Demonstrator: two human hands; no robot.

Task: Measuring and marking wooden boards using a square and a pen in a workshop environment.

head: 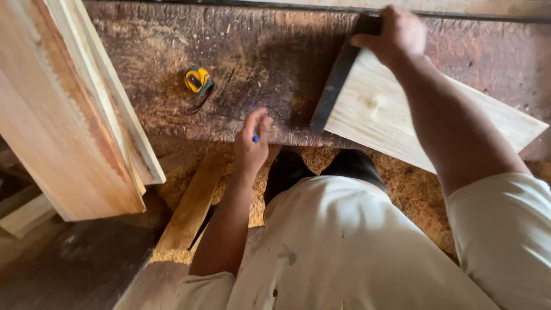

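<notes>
The pale wooden board (pixel 425 123) lies across the dusty workbench (pixel 247 63), looking stiff and light, best gripped at its far dark edge where the right hand (pixel 396 34) clamps it (left hand (pixel 251 140) pinches a blue pencil (pixel 255 138)).

Looks like a woodworking shop: sawdust (pixel 413 189) is lying thick on the floor & dusting the dark worn table (pixel 172 51), pale boards (pixel 69 115) are leaning at left, offcuts (pixel 189 209) are lying below, a yellow tape measure (pixel 198 80) is sitting on the table, a cut plank (pixel 396 123) is resting w/ it.
</notes>
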